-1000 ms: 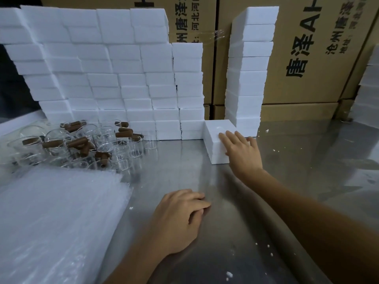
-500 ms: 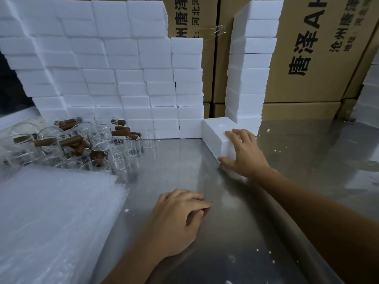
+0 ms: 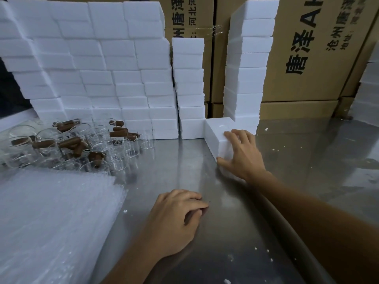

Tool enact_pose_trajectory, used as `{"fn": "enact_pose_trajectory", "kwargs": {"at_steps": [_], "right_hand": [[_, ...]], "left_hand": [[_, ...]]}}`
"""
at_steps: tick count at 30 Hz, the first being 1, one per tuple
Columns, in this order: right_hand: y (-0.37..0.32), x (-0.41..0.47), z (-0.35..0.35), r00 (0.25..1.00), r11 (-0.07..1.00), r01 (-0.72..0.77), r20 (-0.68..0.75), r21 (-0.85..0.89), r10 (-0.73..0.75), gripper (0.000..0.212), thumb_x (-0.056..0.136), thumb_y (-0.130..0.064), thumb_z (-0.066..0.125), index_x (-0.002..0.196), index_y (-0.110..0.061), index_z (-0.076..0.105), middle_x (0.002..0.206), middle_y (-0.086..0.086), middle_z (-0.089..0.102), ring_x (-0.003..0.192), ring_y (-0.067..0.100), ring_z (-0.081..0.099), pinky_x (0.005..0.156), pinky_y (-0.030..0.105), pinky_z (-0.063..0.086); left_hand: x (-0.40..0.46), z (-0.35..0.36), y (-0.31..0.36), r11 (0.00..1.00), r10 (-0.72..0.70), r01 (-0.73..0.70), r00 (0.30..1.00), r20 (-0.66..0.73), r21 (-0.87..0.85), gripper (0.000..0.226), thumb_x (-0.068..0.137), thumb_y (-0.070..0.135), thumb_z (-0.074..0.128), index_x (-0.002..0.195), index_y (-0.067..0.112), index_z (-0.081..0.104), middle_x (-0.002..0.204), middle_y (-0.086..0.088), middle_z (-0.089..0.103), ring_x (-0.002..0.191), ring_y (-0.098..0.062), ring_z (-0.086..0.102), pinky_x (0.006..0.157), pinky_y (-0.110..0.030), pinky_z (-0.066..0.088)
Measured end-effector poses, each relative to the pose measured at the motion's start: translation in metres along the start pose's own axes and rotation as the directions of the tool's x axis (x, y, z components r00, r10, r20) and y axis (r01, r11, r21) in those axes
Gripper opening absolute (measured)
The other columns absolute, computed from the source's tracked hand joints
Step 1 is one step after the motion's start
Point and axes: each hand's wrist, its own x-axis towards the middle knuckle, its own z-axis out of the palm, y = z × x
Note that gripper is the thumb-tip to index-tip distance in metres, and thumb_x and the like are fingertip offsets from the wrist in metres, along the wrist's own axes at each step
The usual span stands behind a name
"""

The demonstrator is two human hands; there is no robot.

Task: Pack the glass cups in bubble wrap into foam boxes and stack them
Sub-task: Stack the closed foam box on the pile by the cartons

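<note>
The right hand (image 3: 244, 154) now grips the white rectangular foam box (image 3: 218, 133) at centre frame, thumb apparently lower than before. The left hand (image 3: 176, 218) stays loosely curled, holding nothing, on the steel desk (image 3: 307, 181).

Two hands (image 3: 176, 218), one loose foam box (image 3: 217, 132), three foam-box stacks, many glass cups (image 3: 82, 144), one bubble-wrap pile (image 3: 51, 218)

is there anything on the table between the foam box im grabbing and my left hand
Nothing visible: bare steel table lies between the foam box under the right hand and the left hand. Glass cups sit off left.
</note>
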Motion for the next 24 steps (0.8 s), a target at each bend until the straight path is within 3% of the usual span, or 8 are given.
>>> {"fn": "enact_pose_trajectory", "kwargs": {"at_steps": [9,16,20,24], "right_hand": [[0.008,0.006,-0.003,0.997,0.993,0.063,0.047,0.098,-0.068,0.080,0.075,-0.049,0.075,0.142,-0.023,0.041,0.147,0.000,0.038,0.137,0.026,0.026,0.105,0.051,0.041],[-0.002,-0.006,0.003,0.996,0.999,0.000,-0.085,0.048,0.004,0.075,0.069,-0.052,0.068,0.134,-0.023,0.047,0.139,0.000,0.043,0.131,0.027,0.032,0.087,0.047,0.052],[-0.005,-0.007,0.006,0.996,1.000,-0.026,-0.089,-0.008,0.025,0.076,0.069,-0.054,0.067,0.135,-0.024,0.045,0.139,0.000,0.041,0.132,0.026,0.030,0.086,0.048,0.052],[-0.009,-0.006,0.009,0.994,0.997,-0.065,-0.096,-0.048,0.060,0.075,0.071,-0.055,0.066,0.135,-0.024,0.043,0.140,0.000,0.040,0.133,0.027,0.029,0.087,0.048,0.051]], "left_hand": [[0.001,0.001,-0.002,1.000,0.007,-0.007,1.000,-0.007,-0.013,0.033,0.091,0.040,0.046,0.116,0.045,0.067,0.126,0.029,0.058,0.122,0.008,0.040,0.097,-0.018,0.022],[0.001,0.002,-0.004,1.000,0.006,-0.007,1.000,-0.018,-0.014,0.034,0.090,0.043,0.045,0.115,0.046,0.067,0.124,0.031,0.058,0.120,0.010,0.040,0.097,-0.017,0.023],[0.001,0.002,-0.004,1.000,0.010,-0.010,1.000,-0.019,-0.016,0.035,0.089,0.044,0.044,0.115,0.046,0.068,0.124,0.030,0.058,0.120,0.010,0.039,0.096,-0.013,0.020],[0.001,0.003,-0.004,1.000,0.011,-0.011,1.000,-0.015,-0.007,0.036,0.090,0.044,0.043,0.116,0.047,0.067,0.125,0.030,0.058,0.120,0.010,0.039,0.097,-0.018,0.022]]}}
